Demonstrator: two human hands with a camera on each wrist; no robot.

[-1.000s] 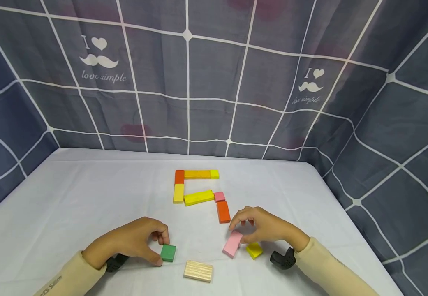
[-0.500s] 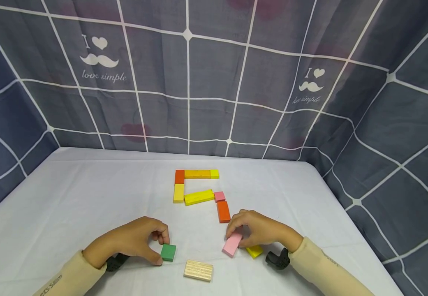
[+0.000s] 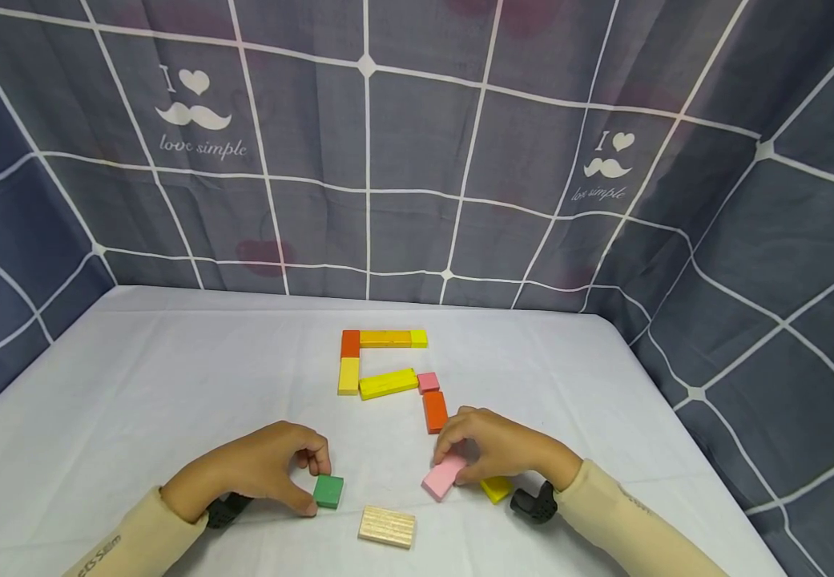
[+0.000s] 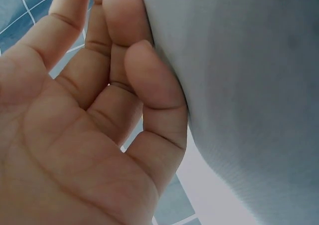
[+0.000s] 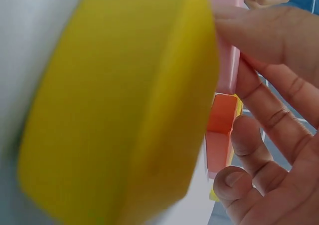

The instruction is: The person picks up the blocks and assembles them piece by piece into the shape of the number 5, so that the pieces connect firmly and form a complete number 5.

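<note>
In the head view, my left hand rests at the table with its thumb and index finger at opposite edges of a small green block, pinching it. Its other fingers curl inward in the left wrist view, where the green block is out of sight. My right hand pinches a pink rectangular block between thumb and fingers, low over the tablecloth. Below that hand lies a yellow block, partly covered; the same yellow block looms large and blurred in the right wrist view.
Further back, blocks lie end to end in a bent line: orange-yellow, red-orange, pale yellow, bright yellow, small pink and orange. A plain wooden block lies in front. A grid-patterned curtain surrounds the table.
My right hand has moved left with the pink block, which has shifted left and turned so that its near end points further left. The left hand and green block stay put.
</note>
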